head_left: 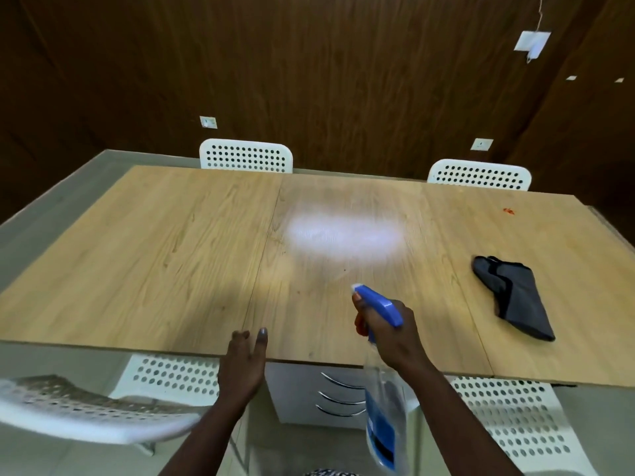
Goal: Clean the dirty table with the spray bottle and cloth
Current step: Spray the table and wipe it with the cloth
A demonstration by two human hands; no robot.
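Note:
My right hand (390, 333) grips the neck of a clear spray bottle (383, 427) with a blue head, its nozzle aimed across the wooden table (171, 255). A white mist patch (343, 235) hangs over the table's middle. The dark grey cloth (515, 297) lies folded on the table to the right, apart from both hands. My left hand (244, 362) rests at the near table edge, fingers spread, holding nothing. A small red stain (508, 210) marks the far right of the tabletop.
Two white perforated chairs (245, 156) stand at the far side and others (512, 417) at the near side. A white drawer unit (330, 393) sits under the table. Dark wood panelling (309, 80) forms the back wall.

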